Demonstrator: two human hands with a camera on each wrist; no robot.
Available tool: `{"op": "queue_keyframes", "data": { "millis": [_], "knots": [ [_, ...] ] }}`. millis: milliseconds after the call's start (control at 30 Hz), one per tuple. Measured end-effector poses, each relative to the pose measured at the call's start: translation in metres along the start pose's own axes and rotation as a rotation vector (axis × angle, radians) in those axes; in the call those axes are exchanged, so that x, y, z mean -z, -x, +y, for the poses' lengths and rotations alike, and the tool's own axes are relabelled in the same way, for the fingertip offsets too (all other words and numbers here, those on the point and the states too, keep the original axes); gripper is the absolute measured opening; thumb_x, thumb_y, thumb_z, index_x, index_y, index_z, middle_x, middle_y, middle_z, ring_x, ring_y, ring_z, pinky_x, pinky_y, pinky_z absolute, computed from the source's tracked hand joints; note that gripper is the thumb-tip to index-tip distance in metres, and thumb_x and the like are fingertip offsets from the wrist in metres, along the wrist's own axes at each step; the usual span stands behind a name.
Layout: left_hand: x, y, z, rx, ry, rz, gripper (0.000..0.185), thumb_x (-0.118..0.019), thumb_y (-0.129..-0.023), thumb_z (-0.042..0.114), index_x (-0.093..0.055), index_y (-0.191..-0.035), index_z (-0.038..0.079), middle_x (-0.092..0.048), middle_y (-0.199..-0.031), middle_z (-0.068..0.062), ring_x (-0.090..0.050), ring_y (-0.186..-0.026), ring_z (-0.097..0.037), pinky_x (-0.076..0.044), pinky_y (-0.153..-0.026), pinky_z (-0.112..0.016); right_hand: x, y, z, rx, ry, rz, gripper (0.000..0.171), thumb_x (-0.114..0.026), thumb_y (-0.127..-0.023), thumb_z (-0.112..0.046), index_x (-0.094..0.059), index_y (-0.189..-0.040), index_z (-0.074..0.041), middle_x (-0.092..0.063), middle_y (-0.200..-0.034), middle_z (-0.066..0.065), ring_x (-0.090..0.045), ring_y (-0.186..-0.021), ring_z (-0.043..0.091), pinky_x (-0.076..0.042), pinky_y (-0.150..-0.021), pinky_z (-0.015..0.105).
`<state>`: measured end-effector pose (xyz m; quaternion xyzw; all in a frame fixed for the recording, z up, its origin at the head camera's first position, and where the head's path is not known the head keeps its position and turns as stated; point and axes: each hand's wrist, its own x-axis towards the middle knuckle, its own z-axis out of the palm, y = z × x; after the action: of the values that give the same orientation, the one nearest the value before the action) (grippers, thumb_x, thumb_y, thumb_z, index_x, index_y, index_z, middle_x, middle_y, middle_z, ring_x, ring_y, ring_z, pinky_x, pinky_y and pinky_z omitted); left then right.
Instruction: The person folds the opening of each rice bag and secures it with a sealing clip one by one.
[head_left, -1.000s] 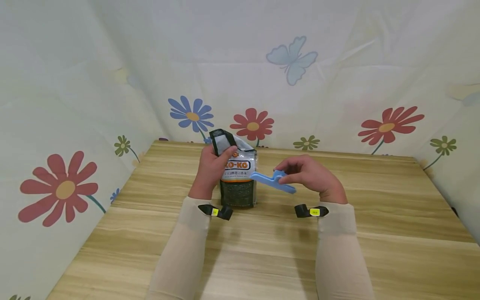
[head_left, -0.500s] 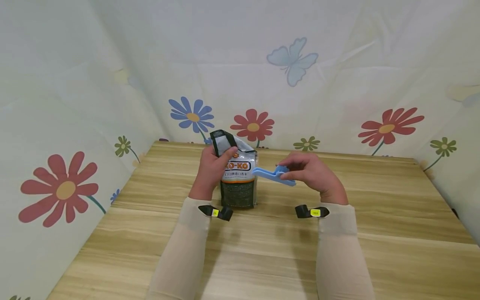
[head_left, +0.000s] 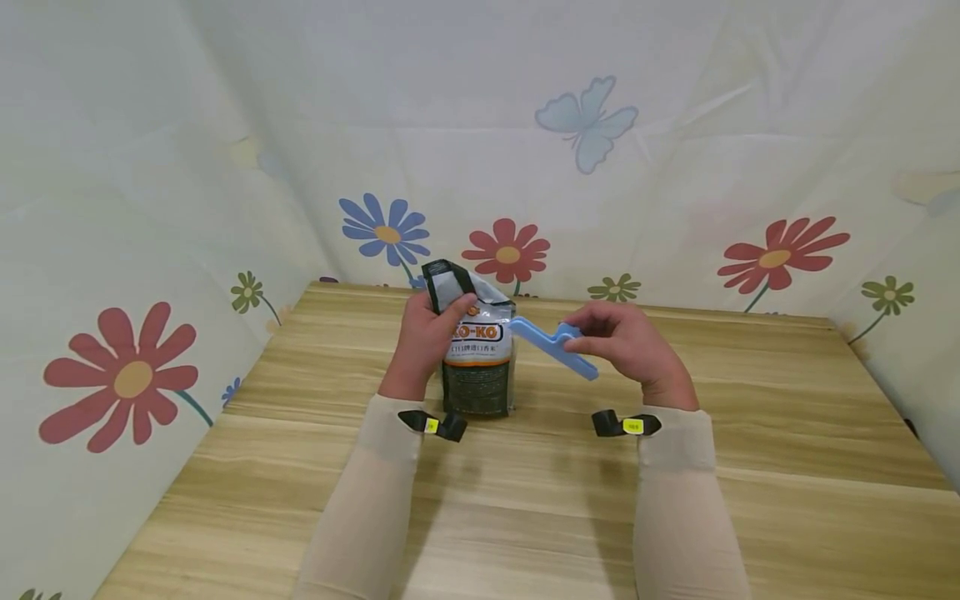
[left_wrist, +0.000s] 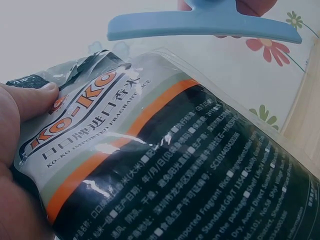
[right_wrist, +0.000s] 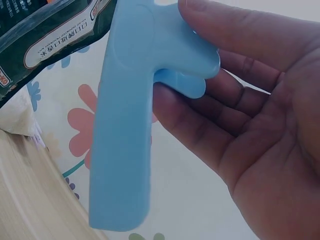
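Note:
A bag of rice with a silver and dark green front and "KO-KO" lettering stands upright on the table, its top folded over to one side. My left hand grips its upper left edge, thumb on the front, fingers behind and hidden. To the right of the bag, my right hand pinches a light blue bag clip by its handle tabs. The clip slants, its left end close to the bag's right edge in the head view. In the left wrist view the clip shows above the bag.
The wooden table stretches out on both sides of the bag. Behind it hangs a pale curtain printed with flowers and a butterfly, which also lines the left and right sides. Each wrist wears a small black camera.
The clip has tilted in my right hand, its left end rising and its right end dipping, after lying flatter half a second ago. My left hand and the bag stay put.

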<state>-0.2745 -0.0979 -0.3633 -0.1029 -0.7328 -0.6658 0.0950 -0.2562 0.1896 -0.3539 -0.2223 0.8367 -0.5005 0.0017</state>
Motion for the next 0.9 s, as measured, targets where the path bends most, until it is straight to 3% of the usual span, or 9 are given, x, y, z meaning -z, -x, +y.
{"op": "queue_keyframes", "data": {
  "millis": [400, 900],
  "knots": [
    [0.0, 0.0013, 0.0, 0.008, 0.006, 0.001, 0.031, -0.068, -0.091, 0.029, -0.065, -0.105, 0.001, -0.068, -0.094, -0.017, -0.069, -0.077, -0.015, -0.057, -0.075, -0.032, -0.0001, 0.0018, -0.0027, 0.007, 0.008, 0.093, 0.027, -0.077, -0.084, -0.019, -0.069, -0.105, -0.004, -0.07, -0.091, 0.012, -0.067, -0.075, 0.015, -0.055, -0.071, 0.027],
    [0.0002, 0.0007, 0.0008, 0.018, 0.005, 0.0, 0.031, -0.068, -0.091, 0.029, -0.065, -0.105, 0.001, -0.068, -0.093, -0.017, -0.069, -0.076, -0.015, -0.057, -0.074, -0.031, 0.0013, -0.0002, 0.0002, 0.025, 0.003, 0.136, 0.024, -0.075, -0.085, -0.015, -0.066, -0.102, -0.001, -0.067, -0.094, 0.016, -0.066, -0.074, 0.013, -0.055, -0.071, 0.023]
  ]
}}
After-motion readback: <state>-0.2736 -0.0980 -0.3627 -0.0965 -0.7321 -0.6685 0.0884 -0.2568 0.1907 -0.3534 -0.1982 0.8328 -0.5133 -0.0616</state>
